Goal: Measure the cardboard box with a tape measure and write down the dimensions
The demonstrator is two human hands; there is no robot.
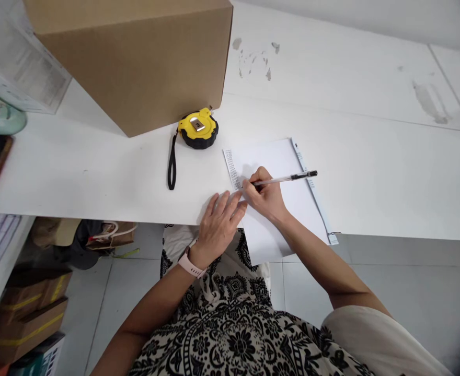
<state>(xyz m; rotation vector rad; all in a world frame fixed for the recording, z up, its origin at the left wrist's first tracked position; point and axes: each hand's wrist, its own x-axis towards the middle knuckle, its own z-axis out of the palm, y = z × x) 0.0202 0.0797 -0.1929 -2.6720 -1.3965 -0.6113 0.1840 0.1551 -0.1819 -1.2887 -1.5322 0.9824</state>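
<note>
Grips a clear-barrelled pen (285,179) in the right hand (268,197), clamped between thumb and fingers near the writing end and slanting right across the paper (269,156) to a black end. Points the tip at the foot of a narrow column of handwriting (231,168) along the left margin, too small to read. Lays the left hand (220,224) open and palm down at the front edge of the counter (390,183), fingers loosely spread, fingertips at the paper's left edge and just beside the right hand; cannot tell whether touching it. Wears a pale pink watch band (191,265) on the left wrist. Has the paper lying partly on the counter, jutting past the front edge, below a light-blue strip (313,192) down the right side. Has a yellow and black tape measure (198,128) near the paper on the left, clip upward, black strap (172,164) trailing toward the front edge. Right behind it, has a large cardboard box (144,70) standing on the counter.
</note>
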